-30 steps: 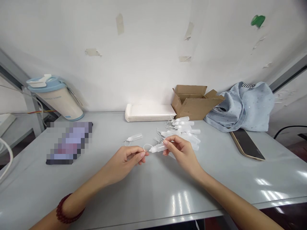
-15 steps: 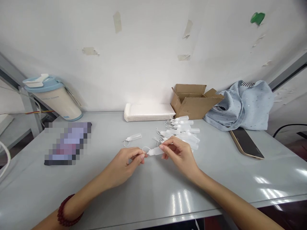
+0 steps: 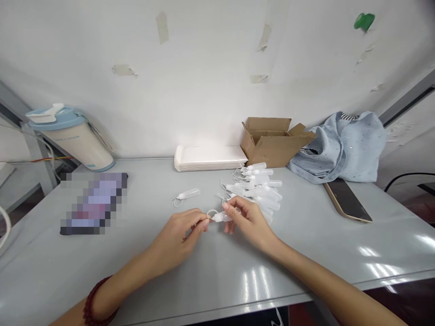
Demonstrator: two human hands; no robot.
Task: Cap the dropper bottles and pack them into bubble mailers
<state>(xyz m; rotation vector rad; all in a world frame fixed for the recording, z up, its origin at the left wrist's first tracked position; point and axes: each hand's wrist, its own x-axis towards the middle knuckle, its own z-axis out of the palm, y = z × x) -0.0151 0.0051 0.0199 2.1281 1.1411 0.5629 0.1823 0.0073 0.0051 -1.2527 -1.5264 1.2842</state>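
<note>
Between my hands is a small translucent squeeze bottle (image 3: 220, 218), lying nearly level with its nozzle toward the left. My right hand (image 3: 249, 222) pinches the bottle's body between thumb and fingers. At the nozzle end, my left hand (image 3: 188, 231) pinches the tethered cap, mostly hidden by the fingertips; its thin strap loops up behind them. Just beyond my right hand lies a pile of similar bottles (image 3: 268, 192), partly covered by that hand. One single bottle (image 3: 189, 194) lies apart, beyond my left hand, its strap curling beneath its tip.
Along the wall sit a stack of white padded envelopes (image 3: 210, 156) and an open cardboard box (image 3: 277, 149). A light blue bag (image 3: 356, 149) and a phone (image 3: 348, 201) are at right. To the left are a tumbler (image 3: 81, 140) and a blurred-out dark device (image 3: 97, 203).
Both hands have shifted slightly, the left a little right, with the bottle still held between them. The whole view has drifted a little.
</note>
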